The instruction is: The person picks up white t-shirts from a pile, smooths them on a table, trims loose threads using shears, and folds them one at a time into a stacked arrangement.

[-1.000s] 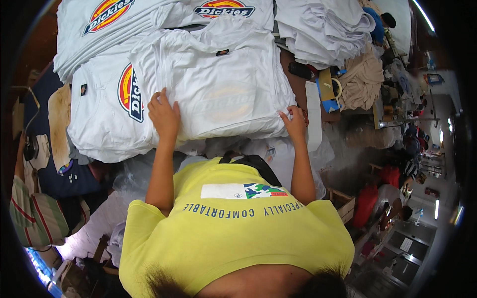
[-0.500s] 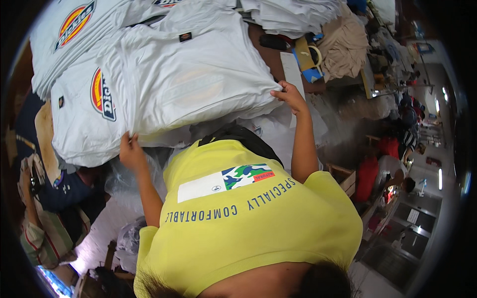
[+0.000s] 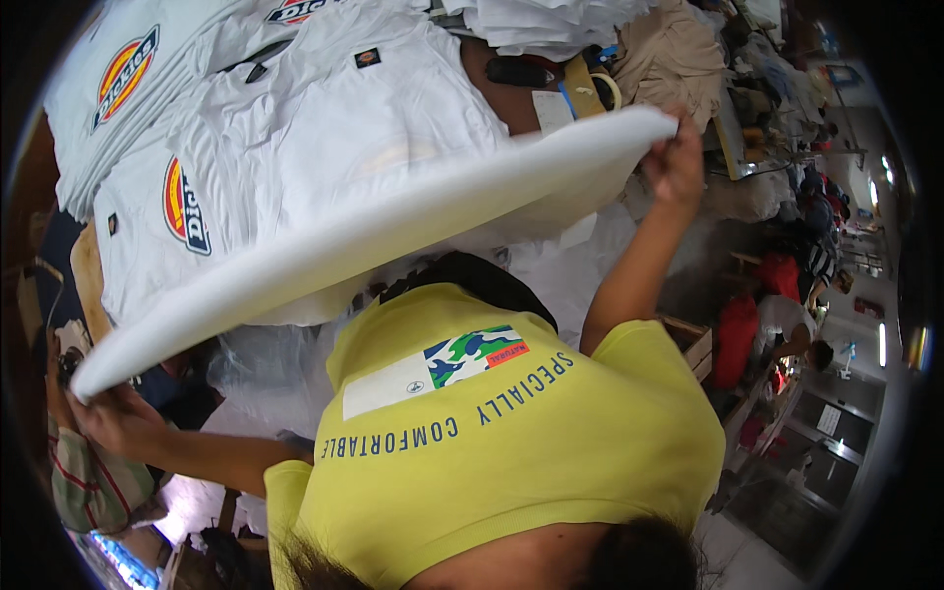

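Note:
A white T-shirt (image 3: 413, 211) hangs stretched between my hands, its near edge raised in a long curve above the pile. At the far left, my left hand (image 3: 120, 418) is closed on one end of that edge. My right hand (image 3: 677, 162) pinches the other end, higher up at the right; its fingers are slightly blurred. Beneath and beyond the lifted cloth lies a pile of white T-shirts (image 3: 344, 108); the one on top has a small dark neck label (image 3: 367, 57). Another white T-shirt with a coloured chest print (image 3: 185, 206) lies to the left.
Stacked printed T-shirts (image 3: 84, 128) fill the far left, and folded white cloth (image 3: 541, 20) lies at the back. Beside it are a black case (image 3: 519, 72) and a beige cloth heap (image 3: 674, 59). Another person's striped sleeve (image 3: 93, 482) is close to my left hand.
My hands have spread far apart, the left outward and nearer, the right outward and farther. The T-shirt's near edge has risen off the pile and is pulled out between them.

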Motion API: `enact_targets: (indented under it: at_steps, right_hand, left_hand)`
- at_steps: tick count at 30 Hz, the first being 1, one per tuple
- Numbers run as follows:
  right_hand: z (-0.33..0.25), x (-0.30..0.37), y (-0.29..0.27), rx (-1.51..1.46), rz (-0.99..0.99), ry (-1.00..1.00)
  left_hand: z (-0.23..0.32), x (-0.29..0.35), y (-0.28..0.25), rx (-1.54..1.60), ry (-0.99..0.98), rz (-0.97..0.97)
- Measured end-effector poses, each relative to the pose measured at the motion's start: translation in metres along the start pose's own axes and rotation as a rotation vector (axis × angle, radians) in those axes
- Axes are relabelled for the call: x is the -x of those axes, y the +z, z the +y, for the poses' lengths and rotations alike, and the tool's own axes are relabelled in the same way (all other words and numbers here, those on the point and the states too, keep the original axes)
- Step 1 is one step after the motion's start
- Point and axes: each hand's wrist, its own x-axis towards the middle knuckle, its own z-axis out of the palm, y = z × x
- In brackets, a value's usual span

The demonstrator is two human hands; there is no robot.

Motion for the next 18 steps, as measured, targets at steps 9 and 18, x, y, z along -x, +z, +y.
enact_targets:
  at_steps: [9, 18]
  right_hand:
    - [0.047, -0.221, 0.077, 0.48, 0.071, -0.287]
    - [0.196, -0.039, 0.061, 1.111, -0.273, -0.375]
  left_hand:
    - [-0.09, -0.246, 0.07, -0.124, 0.183, -0.376]
    - [-0.229, 0.007, 0.079, -0.928, 0.205, -0.405]
